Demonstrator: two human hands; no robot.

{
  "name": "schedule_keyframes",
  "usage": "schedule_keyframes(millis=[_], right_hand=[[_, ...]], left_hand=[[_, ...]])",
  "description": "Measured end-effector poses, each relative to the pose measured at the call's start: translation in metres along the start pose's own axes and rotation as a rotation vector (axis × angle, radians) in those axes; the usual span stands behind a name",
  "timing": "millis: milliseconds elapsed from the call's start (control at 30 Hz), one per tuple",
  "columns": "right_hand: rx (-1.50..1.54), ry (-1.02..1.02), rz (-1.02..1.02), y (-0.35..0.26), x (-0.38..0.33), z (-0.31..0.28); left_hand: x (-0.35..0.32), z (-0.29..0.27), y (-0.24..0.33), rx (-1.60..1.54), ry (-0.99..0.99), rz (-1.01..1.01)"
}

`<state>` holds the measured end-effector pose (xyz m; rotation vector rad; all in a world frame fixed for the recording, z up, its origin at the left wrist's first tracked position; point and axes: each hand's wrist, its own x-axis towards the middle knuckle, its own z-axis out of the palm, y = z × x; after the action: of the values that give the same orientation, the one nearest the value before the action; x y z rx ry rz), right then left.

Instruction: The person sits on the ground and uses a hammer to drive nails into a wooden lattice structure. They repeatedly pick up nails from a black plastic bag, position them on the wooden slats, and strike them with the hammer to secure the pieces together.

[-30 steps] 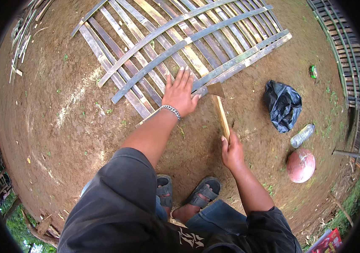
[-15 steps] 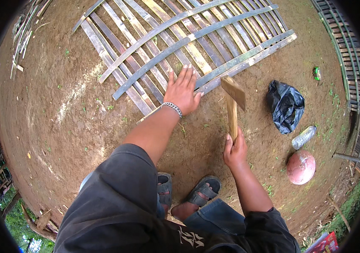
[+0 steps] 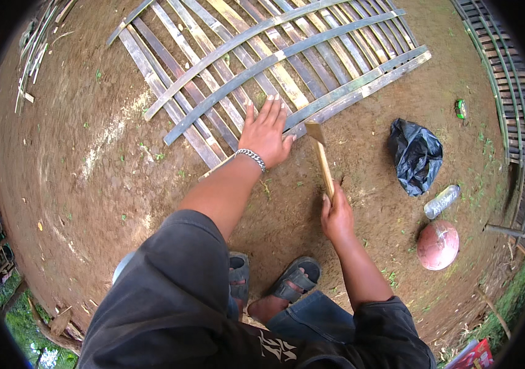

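Note:
A panel of woven bamboo slats (image 3: 274, 61) lies flat on bare brown earth. My left hand (image 3: 266, 131), with a metal bracelet at the wrist, presses palm-down on the panel's near edge, fingers spread. My right hand (image 3: 336, 215) grips the wooden handle of a hatchet-like tool (image 3: 322, 157). Its blade end sits low against the slat ends, just right of my left hand. My sandalled feet (image 3: 293, 280) stand below.
A crumpled black plastic bag (image 3: 416, 154), a clear plastic bottle (image 3: 442, 200) and a pinkish round object (image 3: 437, 245) lie on the ground to the right. Another slatted panel (image 3: 508, 92) runs along the right rim. Loose bamboo strips (image 3: 35, 49) lie at upper left.
The tool was raised half a second ago and has come down, its head now at the slat ends beside my left hand. My left hand has stayed on the panel.

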<state>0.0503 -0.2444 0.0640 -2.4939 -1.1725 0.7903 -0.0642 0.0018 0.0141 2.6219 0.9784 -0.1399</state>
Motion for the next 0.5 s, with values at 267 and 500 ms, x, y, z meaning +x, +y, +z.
schedule_keyframes(millis=[267,500], right_hand=[[0.105,0.183,-0.119,0.010,-0.006,0.005],[0.179,0.232,-0.144,0.014,-0.002,0.005]], left_hand=[[0.002,0.000,0.001,0.031,-0.046,-0.006],[0.000,0.003,-0.002,0.001,0.043,0.015]])
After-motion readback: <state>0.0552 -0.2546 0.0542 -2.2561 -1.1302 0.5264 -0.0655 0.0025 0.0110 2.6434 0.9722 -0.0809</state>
